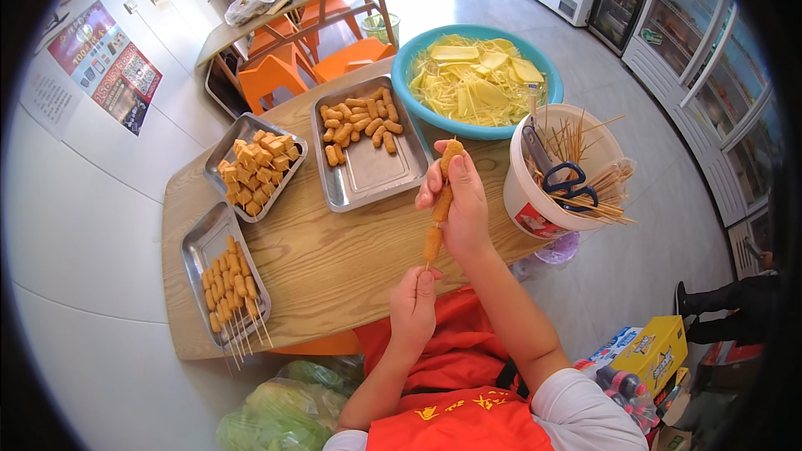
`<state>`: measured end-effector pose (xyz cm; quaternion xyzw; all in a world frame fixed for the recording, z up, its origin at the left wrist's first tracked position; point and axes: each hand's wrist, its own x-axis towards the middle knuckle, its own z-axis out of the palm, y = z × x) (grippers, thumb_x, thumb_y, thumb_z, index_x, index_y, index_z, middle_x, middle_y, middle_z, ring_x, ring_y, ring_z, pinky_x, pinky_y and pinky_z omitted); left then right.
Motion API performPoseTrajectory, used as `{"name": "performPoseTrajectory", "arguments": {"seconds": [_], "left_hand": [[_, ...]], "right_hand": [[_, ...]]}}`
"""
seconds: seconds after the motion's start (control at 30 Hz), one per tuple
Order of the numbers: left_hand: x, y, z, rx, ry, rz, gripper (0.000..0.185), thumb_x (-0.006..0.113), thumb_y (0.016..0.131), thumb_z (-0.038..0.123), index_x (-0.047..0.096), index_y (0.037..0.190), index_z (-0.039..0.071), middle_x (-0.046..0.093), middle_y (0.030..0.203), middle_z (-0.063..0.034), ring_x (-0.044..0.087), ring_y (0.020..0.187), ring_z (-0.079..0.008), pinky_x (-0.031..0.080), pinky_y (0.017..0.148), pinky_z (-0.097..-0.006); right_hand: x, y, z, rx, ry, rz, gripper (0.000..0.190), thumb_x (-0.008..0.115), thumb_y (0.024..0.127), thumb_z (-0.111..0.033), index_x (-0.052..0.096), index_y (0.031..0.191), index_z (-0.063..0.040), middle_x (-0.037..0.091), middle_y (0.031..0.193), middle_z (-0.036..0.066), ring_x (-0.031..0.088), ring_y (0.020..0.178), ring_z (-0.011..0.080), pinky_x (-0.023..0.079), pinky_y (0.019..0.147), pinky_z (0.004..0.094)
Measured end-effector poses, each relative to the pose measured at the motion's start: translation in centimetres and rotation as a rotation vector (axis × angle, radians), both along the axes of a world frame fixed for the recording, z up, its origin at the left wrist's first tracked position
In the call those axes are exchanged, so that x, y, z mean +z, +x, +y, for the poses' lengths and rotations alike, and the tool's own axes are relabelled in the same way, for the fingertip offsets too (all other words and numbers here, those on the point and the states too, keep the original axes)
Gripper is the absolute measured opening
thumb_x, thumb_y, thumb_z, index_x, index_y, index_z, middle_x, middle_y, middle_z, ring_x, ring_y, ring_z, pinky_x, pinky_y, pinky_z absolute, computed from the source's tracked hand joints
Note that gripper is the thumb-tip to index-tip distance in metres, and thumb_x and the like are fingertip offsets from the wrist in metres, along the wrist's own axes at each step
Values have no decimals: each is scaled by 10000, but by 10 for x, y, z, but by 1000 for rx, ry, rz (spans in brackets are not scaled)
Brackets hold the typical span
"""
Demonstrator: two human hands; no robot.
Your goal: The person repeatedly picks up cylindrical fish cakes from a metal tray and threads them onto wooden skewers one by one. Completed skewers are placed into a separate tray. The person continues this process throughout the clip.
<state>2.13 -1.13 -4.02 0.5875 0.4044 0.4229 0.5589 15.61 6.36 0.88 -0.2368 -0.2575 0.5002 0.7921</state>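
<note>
My left hand (415,307) pinches the lower end of a thin wooden skewer (428,265), held above the near edge of the wooden table. My right hand... is the upper one (463,207), closed around the browned food rolls (442,203) threaded on that skewer. Loose rolls (357,119) lie in a metal tray (376,191) beyond my hands. At the left, a second metal tray (263,300) holds finished-looking skewers of rolls (229,282), their sticks over its rim. Skewered cubes (257,169) are piled in a third metal tray (297,166).
A turquoise basin (479,131) of sliced yellow food stands at the back. A white bucket (523,181) holds skewers and dark-handled scissors (567,188). Orange chairs (272,78) stand beyond the table. Bagged greens (282,416) and boxes (655,354) lie low; a person's legs (727,310) show at right.
</note>
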Motion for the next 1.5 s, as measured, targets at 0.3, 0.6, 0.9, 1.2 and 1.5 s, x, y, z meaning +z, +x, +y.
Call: {"name": "performPoseTrajectory", "arguments": {"seconds": [0.3,0.6,0.9,1.2,1.5], "left_hand": [[1,-5,1,21,119,77,285,474,1002,266,602,930,22,395,632,75,338,564,-24,271,503,-207],[10,-7,1,16,139,115,285,481,999,261,608,914,20,423,633,57,365,567,-37,296,509,-218],[13,-8,2,3,192,186,282,482,993,243,611,891,14,509,664,0,422,594,-81,358,545,-250],[11,-8,3,0,111,161,274,472,999,251,605,906,30,436,645,51,371,579,-43,308,522,-214],[-2,-1,3,15,202,98,297,458,1003,272,591,899,28,456,669,41,383,591,-52,325,538,-223]], "right_hand": [[5,-4,-3,30,-19,118,313,448,1013,-328,463,1209,-86,487,789,2,410,536,46,349,475,194],[10,-1,-3,42,8,135,284,441,1015,-318,488,1214,-121,554,854,12,345,457,9,271,396,161],[9,9,-5,88,19,176,265,486,998,-325,495,1186,-138,617,872,36,412,452,32,312,407,175],[23,3,-12,55,-72,172,381,401,1016,-387,456,1277,-114,591,861,46,463,536,66,408,514,208],[-17,-20,-30,109,-40,-81,285,397,1026,-340,458,1106,-73,405,699,9,470,575,108,456,581,263]]}}
